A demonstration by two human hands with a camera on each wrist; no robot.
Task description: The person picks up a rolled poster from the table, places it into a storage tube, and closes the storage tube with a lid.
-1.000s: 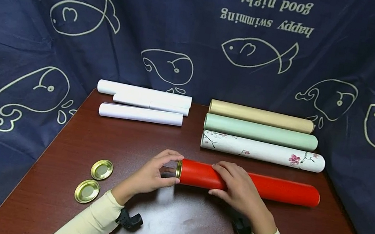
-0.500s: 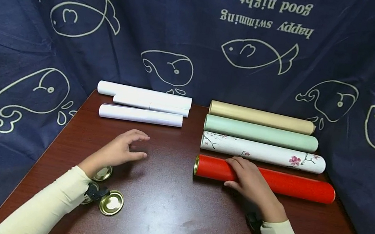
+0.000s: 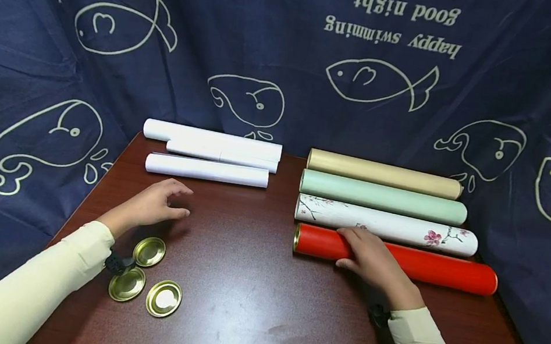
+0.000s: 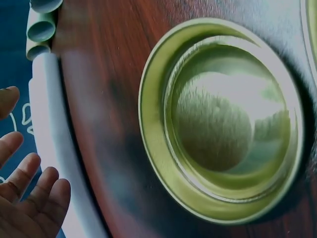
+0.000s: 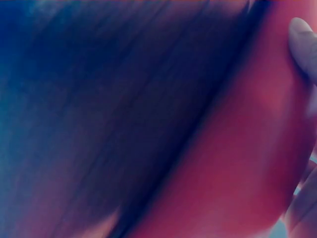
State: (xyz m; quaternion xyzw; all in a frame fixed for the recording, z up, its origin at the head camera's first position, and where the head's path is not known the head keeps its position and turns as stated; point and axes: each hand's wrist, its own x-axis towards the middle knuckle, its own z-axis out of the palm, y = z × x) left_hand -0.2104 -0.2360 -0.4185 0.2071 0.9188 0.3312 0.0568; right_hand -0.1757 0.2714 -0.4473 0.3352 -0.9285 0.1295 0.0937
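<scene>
My right hand (image 3: 371, 259) grips the red cardboard tube (image 3: 431, 267) from above, fingers over its far side and thumb on the near side. The tube lies on the table just in front of a white tube with pink blossoms (image 3: 389, 225); its gold-rimmed left end faces the left side. In the right wrist view, the thumb (image 5: 303, 44) presses on the red surface. My left hand (image 3: 151, 206) hovers at the left with loosely bent fingers and holds nothing. Near its wrist lie three gold metal lids, a far lid (image 3: 149, 252), a near-left lid (image 3: 127, 285) and a near-right lid (image 3: 163, 298).
Behind the blossom tube lie a pale green tube (image 3: 383, 196) and a tan tube (image 3: 383, 173). Several white paper rolls (image 3: 207, 170) rest at the back left. A dark blue curtain (image 3: 295, 33) with fish drawings hangs around the brown table (image 3: 242, 261).
My left hand has left the red tube's end and moved left. A third lid now lies by the other two. My right hand has slid the red tube back and right, towards the blossom tube.
</scene>
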